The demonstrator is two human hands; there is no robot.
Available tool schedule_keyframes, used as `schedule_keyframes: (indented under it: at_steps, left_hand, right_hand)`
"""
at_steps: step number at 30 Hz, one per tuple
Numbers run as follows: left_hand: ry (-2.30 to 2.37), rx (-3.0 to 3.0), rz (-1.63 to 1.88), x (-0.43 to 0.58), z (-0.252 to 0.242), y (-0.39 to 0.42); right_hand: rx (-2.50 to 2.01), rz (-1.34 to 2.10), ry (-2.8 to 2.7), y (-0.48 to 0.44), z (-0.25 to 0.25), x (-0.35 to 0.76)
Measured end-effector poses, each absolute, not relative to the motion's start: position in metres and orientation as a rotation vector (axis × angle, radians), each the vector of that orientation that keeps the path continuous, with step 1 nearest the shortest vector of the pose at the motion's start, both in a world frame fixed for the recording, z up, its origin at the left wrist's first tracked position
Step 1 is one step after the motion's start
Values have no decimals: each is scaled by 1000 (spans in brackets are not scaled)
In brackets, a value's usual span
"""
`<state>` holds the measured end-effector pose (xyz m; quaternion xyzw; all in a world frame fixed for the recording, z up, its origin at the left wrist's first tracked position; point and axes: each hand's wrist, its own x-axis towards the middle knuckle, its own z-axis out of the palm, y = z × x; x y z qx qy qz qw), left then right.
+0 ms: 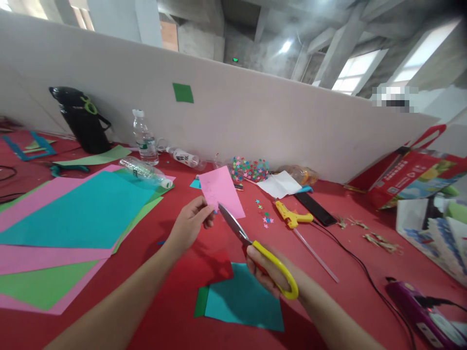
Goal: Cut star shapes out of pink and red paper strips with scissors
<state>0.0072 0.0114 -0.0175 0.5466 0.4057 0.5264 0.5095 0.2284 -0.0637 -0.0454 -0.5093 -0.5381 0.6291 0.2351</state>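
Observation:
My left hand (190, 224) pinches the lower edge of a pink paper sheet (221, 193) and holds it up above the red table (357, 272). My right hand (270, 273) grips yellow-handled scissors (255, 248). Their metal blades point up and left and meet the bottom edge of the pink sheet, close to my left fingertips. A teal sheet on a green one (245, 297) lies flat just below my right hand.
Large teal, pink and green sheets (73, 218) cover the left. Plastic bottles (145, 136), a black bag (83, 119) and a pile of coloured star cutouts (250, 168) stand along the white wall. A yellow glue gun (292, 216), cables, a purple power strip (419, 311) and boxes are to the right.

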Motion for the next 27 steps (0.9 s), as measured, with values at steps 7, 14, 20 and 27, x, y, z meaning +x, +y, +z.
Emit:
schedule_keyframes:
  at_steps: [7, 14, 20, 27]
  left_hand:
    - [915, 1321, 1176, -5, -19, 16]
    - [808, 1034, 1233, 14, -20, 0]
    - [778, 869, 1326, 18, -17, -2]
    - [906, 892, 1404, 17, -10, -2]
  right_hand:
    - [-1460, 1674, -1605, -65, -20, 223]
    - [-1473, 1606, -1496, -75, -36, 197]
    - [-1466, 1543, -1479, -79, -41, 190]
    - [-1521, 1583, -1499, -79, -41, 189]
